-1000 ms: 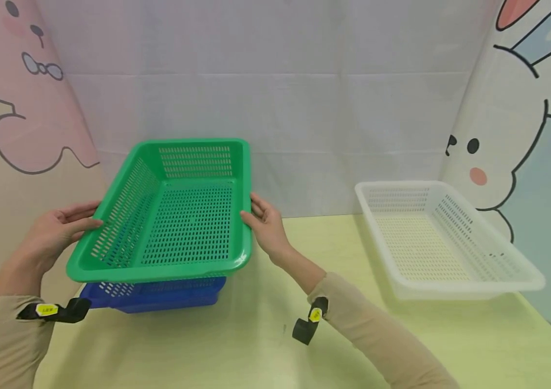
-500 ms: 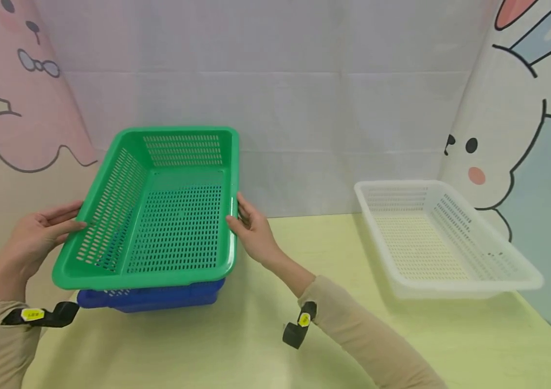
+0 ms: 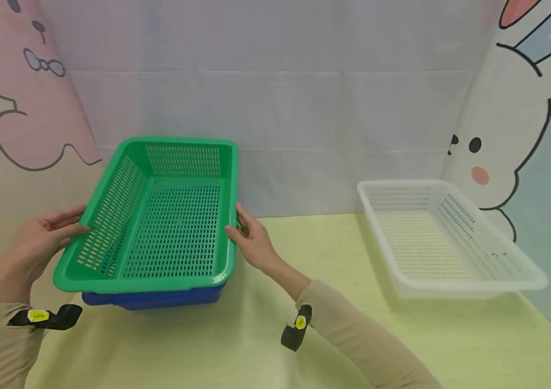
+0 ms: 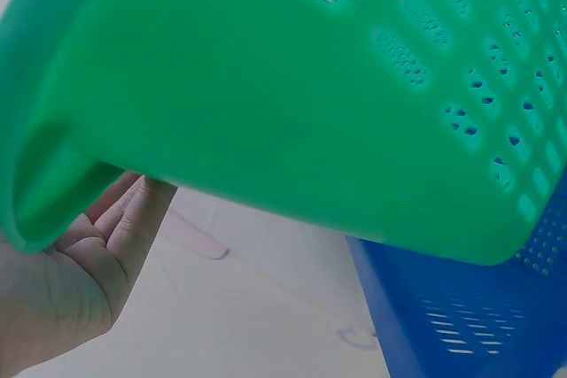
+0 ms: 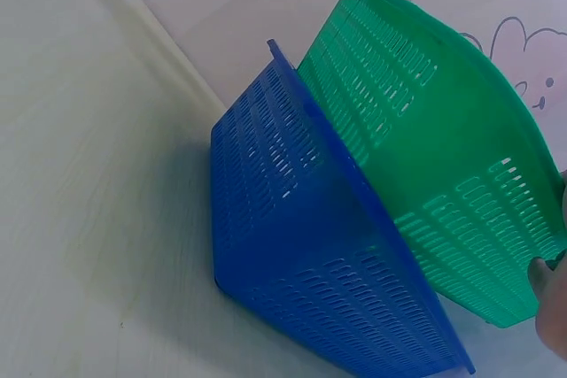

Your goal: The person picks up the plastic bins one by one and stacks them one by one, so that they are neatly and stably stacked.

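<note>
Green perforated basket (image 3: 158,216) held up over the left part of the table, sitting partway inside the blue basket (image 3: 158,298) beneath; tilted a bit, far end higher — still not fully seated, going by the right wrist view where the green shell angles up out of the blue one. Gripped on both long sides: left hand (image 3: 37,243) on the left rim, thumb on top of the edge, fingers tucked under the lip in the left wrist view; right hand (image 3: 251,240) on the right rim, thumb over the edge, fingers curled round it. Blue basket down on the yellow-green table (image 3: 304,351), only its near wall and corner peeking out below the green one from the head camera. Off to the right, well apart, white basket (image 3: 443,243) near the bunny wall panel (image 3: 523,135); beige sleeves on both arms, black wrist straps with yellow tags.
</note>
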A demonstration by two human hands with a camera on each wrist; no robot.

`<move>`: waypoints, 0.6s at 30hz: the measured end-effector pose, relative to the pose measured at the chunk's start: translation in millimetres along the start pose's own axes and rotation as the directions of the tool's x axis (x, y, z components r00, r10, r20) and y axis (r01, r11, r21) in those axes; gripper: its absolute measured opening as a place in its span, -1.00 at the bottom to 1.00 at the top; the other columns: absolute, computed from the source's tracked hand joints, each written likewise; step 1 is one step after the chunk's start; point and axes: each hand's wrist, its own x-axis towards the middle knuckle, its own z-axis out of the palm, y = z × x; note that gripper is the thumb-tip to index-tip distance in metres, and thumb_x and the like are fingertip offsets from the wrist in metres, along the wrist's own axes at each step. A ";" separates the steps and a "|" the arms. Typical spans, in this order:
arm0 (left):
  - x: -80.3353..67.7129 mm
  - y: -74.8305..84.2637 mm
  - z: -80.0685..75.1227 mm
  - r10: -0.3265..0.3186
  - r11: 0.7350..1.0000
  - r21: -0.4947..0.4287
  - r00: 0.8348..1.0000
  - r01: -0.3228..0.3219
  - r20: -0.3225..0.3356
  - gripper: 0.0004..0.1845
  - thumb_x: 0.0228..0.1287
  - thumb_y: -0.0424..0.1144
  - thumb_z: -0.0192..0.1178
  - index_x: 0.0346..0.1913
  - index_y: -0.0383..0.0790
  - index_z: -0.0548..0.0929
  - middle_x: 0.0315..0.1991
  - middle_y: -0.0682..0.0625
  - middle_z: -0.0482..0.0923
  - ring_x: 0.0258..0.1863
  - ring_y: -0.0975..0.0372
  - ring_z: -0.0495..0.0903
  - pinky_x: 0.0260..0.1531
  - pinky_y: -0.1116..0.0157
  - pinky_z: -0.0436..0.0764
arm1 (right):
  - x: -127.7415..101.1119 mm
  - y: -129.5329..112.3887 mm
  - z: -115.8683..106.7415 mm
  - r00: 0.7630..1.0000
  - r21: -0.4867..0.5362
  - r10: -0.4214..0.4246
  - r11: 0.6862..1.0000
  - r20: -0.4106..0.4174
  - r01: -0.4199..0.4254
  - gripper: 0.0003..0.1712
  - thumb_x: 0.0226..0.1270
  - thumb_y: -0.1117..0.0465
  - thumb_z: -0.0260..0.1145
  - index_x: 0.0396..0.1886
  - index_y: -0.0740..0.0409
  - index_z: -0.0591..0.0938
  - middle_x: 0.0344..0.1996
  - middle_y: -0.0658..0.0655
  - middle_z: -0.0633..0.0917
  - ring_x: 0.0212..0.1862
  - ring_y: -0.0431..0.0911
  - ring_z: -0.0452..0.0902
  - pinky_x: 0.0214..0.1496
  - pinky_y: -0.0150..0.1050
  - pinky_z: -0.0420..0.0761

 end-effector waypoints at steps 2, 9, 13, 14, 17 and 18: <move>1.4 -5.0 0.7 -0.022 1.000 0.014 1.000 0.021 0.017 -0.41 0.23 -0.20 0.15 0.32 0.03 0.27 -0.29 0.62 0.46 -0.29 0.70 0.45 -0.31 0.65 0.46 | -1.8 -2.5 0.6 1.000 0.006 0.018 1.000 -0.004 -0.018 -0.31 0.36 0.32 0.06 0.36 0.41 -0.02 0.32 0.32 0.13 0.32 0.05 0.10 0.25 -0.14 0.27; 5.2 -20.9 8.6 -0.064 0.993 0.107 0.995 0.056 0.073 -0.32 0.24 -0.08 0.13 0.37 -0.16 0.15 -0.30 0.65 0.40 -0.28 0.73 0.41 -0.34 0.58 0.51 | -6.0 -3.1 -1.6 0.999 0.048 0.053 0.997 0.008 -0.054 -0.33 0.37 0.34 0.03 0.35 0.44 -0.04 0.30 0.36 0.17 0.29 0.12 0.16 0.22 -0.14 0.31; 4.9 -26.8 15.1 -0.071 0.986 0.159 0.994 0.057 0.079 -0.30 0.24 -0.06 0.13 0.36 -0.24 0.16 -0.30 0.64 0.39 -0.26 0.76 0.37 -0.18 0.36 0.57 | -7.0 2.5 -3.4 0.998 0.047 0.067 0.997 0.012 -0.068 -0.33 0.38 0.32 0.03 0.36 0.43 -0.03 0.29 0.38 0.19 0.28 0.13 0.18 0.22 -0.12 0.32; 4.6 -28.3 16.5 -0.072 0.986 0.157 0.994 0.058 0.079 -0.31 0.24 -0.06 0.13 0.36 -0.25 0.17 -0.30 0.63 0.39 -0.26 0.76 0.37 -0.18 0.35 0.57 | -7.1 3.8 -3.7 0.997 0.047 0.070 0.996 0.011 -0.071 -0.33 0.38 0.31 0.03 0.36 0.43 -0.02 0.28 0.39 0.20 0.28 0.13 0.19 0.21 -0.12 0.33; 3.5 -33.1 19.8 -0.076 0.988 0.137 0.994 0.065 0.080 -0.33 0.24 -0.10 0.14 0.34 -0.25 0.20 -0.30 0.62 0.41 -0.27 0.75 0.38 -0.26 0.46 0.56 | -7.3 8.0 -4.4 0.996 0.040 0.083 0.996 0.017 -0.084 -0.33 0.38 0.31 0.03 0.36 0.42 -0.02 0.28 0.38 0.21 0.27 0.13 0.20 0.21 -0.11 0.33; 2.8 -34.7 20.8 -0.072 0.990 0.126 0.994 0.061 0.081 -0.34 0.23 -0.12 0.15 0.34 -0.26 0.21 -0.30 0.61 0.41 -0.27 0.75 0.39 -0.27 0.46 0.56 | -7.5 9.3 -4.5 0.996 0.038 0.089 0.995 0.019 -0.090 -0.33 0.38 0.30 0.03 0.36 0.42 -0.02 0.27 0.38 0.22 0.27 0.13 0.21 0.21 -0.10 0.33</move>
